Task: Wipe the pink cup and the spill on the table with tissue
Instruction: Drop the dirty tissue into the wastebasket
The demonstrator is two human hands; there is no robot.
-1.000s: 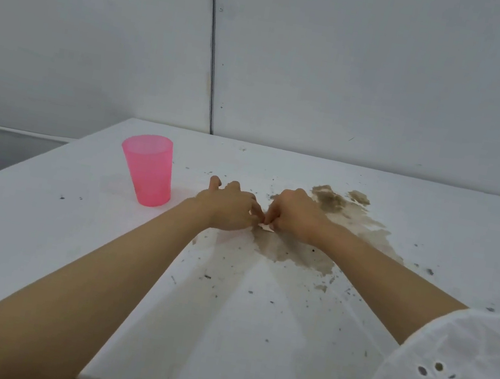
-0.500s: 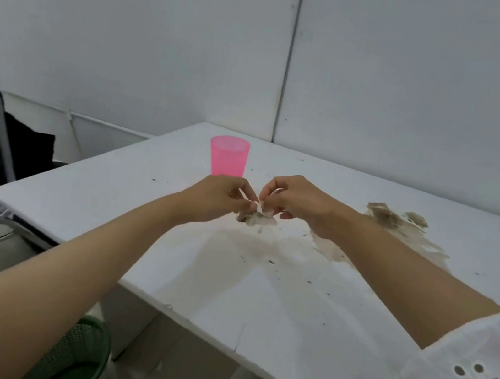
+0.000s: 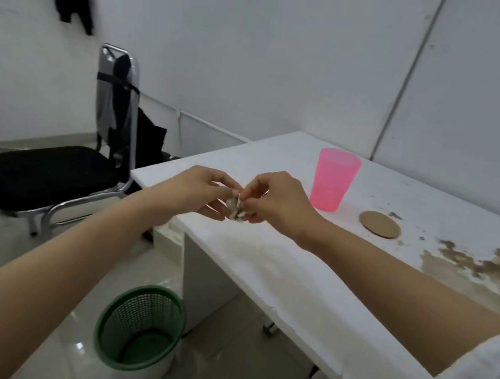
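I see the translucent pink cup [image 3: 335, 179] upright on the white table [image 3: 263, 257], a brown spill [image 3: 487, 267] at right, and a stained tissue wad [image 3: 235, 208] pinched above the table's edge.

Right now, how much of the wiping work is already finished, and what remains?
Little looks finished: a wide brown spill still lies on the table. In hand: the left hand and right hand pinch a small soiled tissue wad at the table's corner, above the green bin. Left: the spill; whether the pink cup is wiped, I cannot tell.
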